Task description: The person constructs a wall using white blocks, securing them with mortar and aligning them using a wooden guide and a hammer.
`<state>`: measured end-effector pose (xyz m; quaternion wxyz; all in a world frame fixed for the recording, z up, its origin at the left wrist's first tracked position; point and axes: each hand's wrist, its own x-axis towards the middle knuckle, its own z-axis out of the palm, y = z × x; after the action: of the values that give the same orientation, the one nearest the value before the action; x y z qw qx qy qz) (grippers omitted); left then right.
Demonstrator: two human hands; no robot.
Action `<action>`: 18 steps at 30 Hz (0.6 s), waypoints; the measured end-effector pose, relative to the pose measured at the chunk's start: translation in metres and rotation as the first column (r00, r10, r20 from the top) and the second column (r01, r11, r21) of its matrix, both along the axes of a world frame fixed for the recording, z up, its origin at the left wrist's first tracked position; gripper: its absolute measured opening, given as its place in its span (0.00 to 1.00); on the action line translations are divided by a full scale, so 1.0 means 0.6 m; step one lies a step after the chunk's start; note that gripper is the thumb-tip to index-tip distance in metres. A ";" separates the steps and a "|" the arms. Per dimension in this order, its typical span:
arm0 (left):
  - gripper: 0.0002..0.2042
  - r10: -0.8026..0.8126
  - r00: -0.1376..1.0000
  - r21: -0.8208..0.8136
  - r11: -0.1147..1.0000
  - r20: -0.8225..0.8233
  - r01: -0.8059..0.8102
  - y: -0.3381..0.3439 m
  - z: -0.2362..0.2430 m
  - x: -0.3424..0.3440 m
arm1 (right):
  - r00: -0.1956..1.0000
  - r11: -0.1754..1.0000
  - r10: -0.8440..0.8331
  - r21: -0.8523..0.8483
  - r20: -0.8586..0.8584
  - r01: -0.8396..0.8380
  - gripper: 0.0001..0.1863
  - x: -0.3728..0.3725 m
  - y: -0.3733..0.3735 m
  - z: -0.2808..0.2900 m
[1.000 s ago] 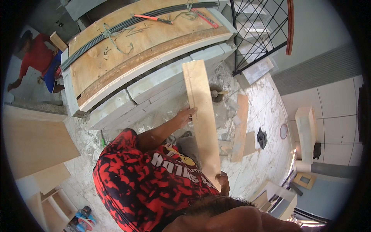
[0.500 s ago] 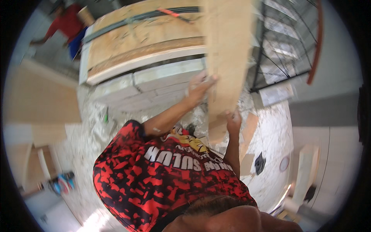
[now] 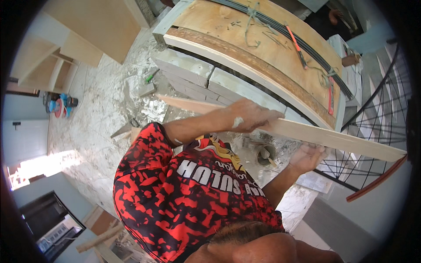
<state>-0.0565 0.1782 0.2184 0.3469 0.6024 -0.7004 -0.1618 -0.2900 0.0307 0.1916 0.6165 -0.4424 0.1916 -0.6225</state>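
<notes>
A long, thin plywood board (image 3: 337, 139) stretches across in front of me, seen nearly edge-on, from the white blocks to the stair railing. My left hand (image 3: 251, 116), smudged with white, is closed over the board's upper edge near its middle. Farther right, my right hand (image 3: 307, 157) grips its lower edge, slightly blurred, with the fingertips partly hidden. Behind the board stands a low wall of white blocks (image 3: 184, 65) beneath a plywood-topped platform (image 3: 206, 22). A round container (image 3: 272, 160) with a trowel (image 3: 264, 153) in it sits on the floor below the board.
Dark metal rods (image 3: 280, 28) and a red-handled tool (image 3: 296, 44) lie on the platform. A black stair railing with a reddish handrail (image 3: 377, 179) borders the right side. A handsaw (image 3: 123, 129) and wooden cabinetry (image 3: 94, 26) are at left. Another person's hand (image 3: 335, 16) shows at far right.
The board has turned from pointing away from me, broad face showing, to lying crosswise and nearly edge-on. Both hands still hold it. My view has swung round to the right.
</notes>
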 end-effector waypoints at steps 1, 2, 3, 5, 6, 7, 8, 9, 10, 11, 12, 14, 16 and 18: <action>0.24 0.001 0.999 0.059 0.998 0.053 -0.004 0.001 0.024 0.029 | 0.999 0.999 -0.023 0.034 -0.024 0.024 0.24 -0.001 -0.023 0.004; 0.23 -0.011 0.994 0.118 0.993 0.108 -0.002 -0.002 0.031 0.056 | 0.997 0.996 -0.055 0.066 -0.046 0.058 0.23 -0.002 -0.046 0.002; 0.24 -0.008 0.995 0.101 0.995 0.101 -0.002 -0.009 0.026 0.079 | 0.997 0.995 -0.039 0.094 -0.063 0.045 0.23 -0.004 -0.067 -0.003; 0.23 0.018 0.988 -0.049 0.999 0.151 -0.011 -0.026 0.003 0.121 | 0.969 0.974 -0.126 0.157 -0.211 0.160 0.24 0.012 -0.093 -0.024; 0.23 0.023 0.985 -0.126 0.992 0.170 -0.001 -0.038 -0.014 0.139 | 0.941 0.956 -0.175 0.178 -0.288 0.232 0.24 0.015 -0.102 -0.037; 0.25 0.013 0.976 0.069 0.997 0.219 -0.029 -0.051 -0.033 0.155 | 0.938 0.946 -0.166 0.221 -0.304 0.239 0.26 0.017 -0.114 -0.062; 0.25 0.011 0.966 0.103 0.994 0.257 -0.039 -0.064 -0.053 0.169 | 0.930 0.927 -0.174 0.263 -0.323 0.265 0.27 0.008 -0.125 -0.101; 0.25 -0.007 0.957 0.132 0.991 0.290 -0.033 -0.077 -0.074 0.180 | 0.917 0.902 -0.198 0.301 -0.347 0.309 0.29 -0.012 -0.133 -0.140; 0.26 -0.033 0.944 0.160 0.987 0.329 -0.022 -0.089 -0.097 0.188 | 0.836 0.921 -0.170 0.217 -0.522 0.322 0.30 -0.038 -0.147 -0.191; 0.26 -0.040 0.940 0.154 0.988 0.339 -0.014 -0.103 -0.130 0.195 | 0.805 0.908 -0.163 0.232 -0.570 0.348 0.30 -0.047 -0.149 -0.226; 0.27 -0.048 0.937 0.145 0.989 0.347 -0.003 -0.114 -0.167 0.200 | 0.772 0.894 -0.153 0.247 -0.617 0.374 0.31 -0.056 -0.152 -0.260; 0.29 -0.077 0.934 0.206 0.979 0.350 0.004 -0.132 -0.202 0.201 | 0.684 0.846 -0.185 0.240 -0.705 0.477 0.32 -0.044 -0.149 -0.307; 0.29 -0.128 0.918 0.278 0.960 0.374 0.021 -0.159 -0.220 0.189 | 0.189 0.827 -0.391 -0.254 -0.901 0.501 0.31 -0.050 -0.138 -0.336; 0.29 -0.135 0.899 0.255 0.967 0.416 0.028 -0.174 -0.237 0.186 | -0.136 0.748 -0.617 -0.632 -0.775 0.204 0.32 -0.017 -0.138 -0.331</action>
<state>0.0549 0.0739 0.0764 0.1008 0.6309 -0.7593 -0.1238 -0.3002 -0.0520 -0.0067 -0.0033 -0.7391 0.5908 -0.3235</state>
